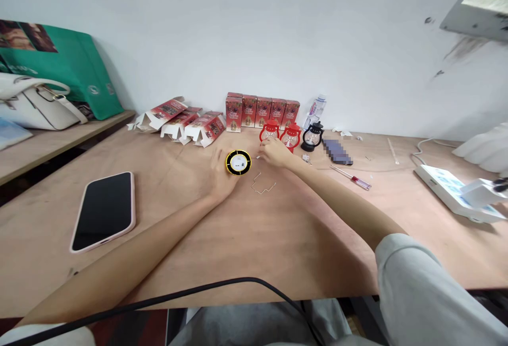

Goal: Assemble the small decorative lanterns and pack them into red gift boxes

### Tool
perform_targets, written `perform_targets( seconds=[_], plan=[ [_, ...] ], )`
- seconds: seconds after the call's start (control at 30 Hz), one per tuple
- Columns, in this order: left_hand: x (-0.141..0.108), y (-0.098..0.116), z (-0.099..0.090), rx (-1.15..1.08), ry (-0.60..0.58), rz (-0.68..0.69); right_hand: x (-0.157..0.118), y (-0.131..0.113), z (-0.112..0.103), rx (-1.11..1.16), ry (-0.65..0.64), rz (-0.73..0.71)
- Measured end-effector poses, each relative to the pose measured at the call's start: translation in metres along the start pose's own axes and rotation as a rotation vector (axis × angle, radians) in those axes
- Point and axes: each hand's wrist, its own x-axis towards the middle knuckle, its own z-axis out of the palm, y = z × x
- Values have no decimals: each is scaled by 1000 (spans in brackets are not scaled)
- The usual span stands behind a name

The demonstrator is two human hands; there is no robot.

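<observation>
My left hand [223, 179] holds a round black piece [238, 162] with a yellow rim and a white centre at its right side; its fingers are partly smeared. To the right, my right hand [275, 153] has its fingertips pressed together by a tiny pale bit [257, 157]; what they pinch is too small to name. Just behind that hand stand two red lanterns, one [270, 130] partly hidden by it and another [290, 135]. A bent thin wire [262, 191] lies on the table below the hands.
Red boxes [248, 110] stand by the wall, with opened boxes [204, 128] to their left. A black lantern [312, 137], a bottle [316, 110], a screwdriver [360, 182] and a power strip [456, 190] are rightward. A phone [103, 211] lies left; a black cable [222, 283] crosses in front.
</observation>
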Motion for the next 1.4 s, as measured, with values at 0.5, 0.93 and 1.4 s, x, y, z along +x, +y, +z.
perform_targets(
  seconds=[0.5,0.93,1.4],
  plan=[
    [-3,-6,3,29,-20,-2,-17,-20,-7,540,260,116],
    [-3,3,-3,35,-45,41,-80,-122,-34,1829,187,487],
    [-6,1,-1,164,39,161,-82,-125,-20,1924,133,615]
  ],
)
